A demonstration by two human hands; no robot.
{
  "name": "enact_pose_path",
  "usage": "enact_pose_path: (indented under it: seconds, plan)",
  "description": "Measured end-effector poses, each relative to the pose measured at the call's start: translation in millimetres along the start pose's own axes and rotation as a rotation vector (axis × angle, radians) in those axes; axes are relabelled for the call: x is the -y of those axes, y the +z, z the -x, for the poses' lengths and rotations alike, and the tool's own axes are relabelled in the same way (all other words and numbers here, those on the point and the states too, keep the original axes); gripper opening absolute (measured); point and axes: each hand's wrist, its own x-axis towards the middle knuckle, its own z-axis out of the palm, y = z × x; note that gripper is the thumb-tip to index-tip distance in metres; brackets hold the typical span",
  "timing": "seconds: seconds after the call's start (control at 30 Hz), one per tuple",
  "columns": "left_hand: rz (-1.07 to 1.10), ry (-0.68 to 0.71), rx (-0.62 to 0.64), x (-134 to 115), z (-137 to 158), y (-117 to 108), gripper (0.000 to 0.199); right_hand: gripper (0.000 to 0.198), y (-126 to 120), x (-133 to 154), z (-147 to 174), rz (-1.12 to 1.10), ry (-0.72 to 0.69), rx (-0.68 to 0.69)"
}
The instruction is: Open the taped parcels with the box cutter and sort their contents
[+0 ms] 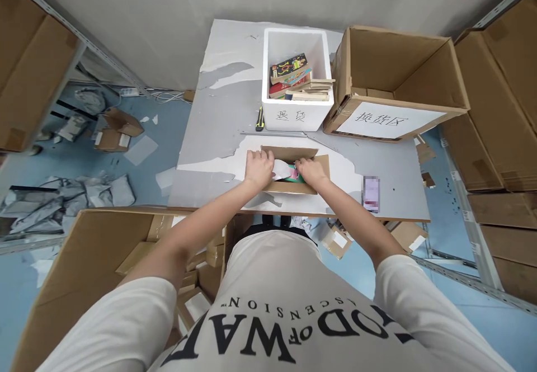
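A small open cardboard box (289, 187) lies on the table in front of me, its flaps folded outward. Inside it is a pink and green packet-like item (295, 174), partly covered by a white piece (281, 169) that looks like paper or thin wrapping. My left hand (259, 168) is closed at the box's left end, its fingers curled against the white piece. At the other end, my right hand (311, 172) reaches over the right side with bent fingers on the pink and green item. My hands hide the item's ends.
Behind the box stand a white foam bin (296, 116) of books and a large open carton (394, 95). A yellow-black box cutter (260, 119) lies beside the bin. A phone (371, 194) rests near the table's right edge. Another big carton (96, 265) of boxes stands at lower left.
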Motion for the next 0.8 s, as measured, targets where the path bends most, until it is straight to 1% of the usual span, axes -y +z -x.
enact_pose_path:
  seconds: [0.03, 0.07, 0.1, 0.13, 0.17, 0.2, 0.23, 0.33, 0.4, 0.43, 0.5, 0.67, 0.8]
  plan:
    - [0.002, 0.019, 0.022, -2.9, -2.6, -2.0, 0.057, 0.041, 0.5, 2.9, -4.8, 0.018, 0.004, 0.006]
    - [0.019, 0.068, 0.057, -5.1, -5.5, -1.8, 0.048, 0.041, 1.9, 5.4, -8.7, 0.027, 0.005, 0.009]
    - [0.046, 0.148, 0.102, -6.7, -8.7, 0.6, 0.04, 0.041, 4.1, 7.3, -11.8, 0.029, 0.003, 0.012]
    - [0.075, 0.242, 0.146, -7.6, -12.5, 5.0, 0.038, 0.041, 6.8, 8.5, -14.3, 0.029, 0.0, 0.016]
    - [0.097, 0.331, 0.186, -7.8, -16.9, 11.2, 0.04, 0.042, 9.9, 9.1, -16.5, 0.032, -0.002, 0.021]
    - [0.105, 0.395, 0.223, -7.6, -21.9, 18.7, 0.045, 0.042, 13.1, 9.2, -18.6, 0.035, -0.002, 0.026]
    - [0.098, 0.43, 0.259, -7.0, -27.3, 26.9, 0.048, 0.043, 16.5, 8.9, -20.7, 0.038, -0.003, 0.031]
    - [0.025, 0.424, 0.382, -2.9, -42.7, 50.2, 0.054, 0.044, 26.6, 6.8, -27.0, 0.039, 0.0, 0.05]
    - [-0.009, 0.433, 0.462, 1.5, -49.4, 61.1, 0.054, 0.044, 32.6, 4.6, -30.8, 0.034, 0.001, 0.068]
    - [-0.014, 0.447, 0.482, 4.1, -51.3, 64.7, 0.053, 0.043, 35.2, 3.2, -32.3, 0.029, 0.0, 0.076]
    - [-0.009, 0.474, 0.478, 8.8, -52.6, 68.9, 0.049, 0.042, 39.1, 0.1, -34.5, 0.013, -0.006, 0.084]
    - [0.02, 0.482, 0.402, 14.5, -51.8, 69.4, 0.04, 0.04, 40.6, -5.7, -35.2, -0.029, -0.012, 0.077]
    - [0.138, 0.423, 0.357, 18.8, -52.2, 64.4, 0.036, 0.038, 32.7, -9.6, -30.6, -0.054, -0.005, 0.039]
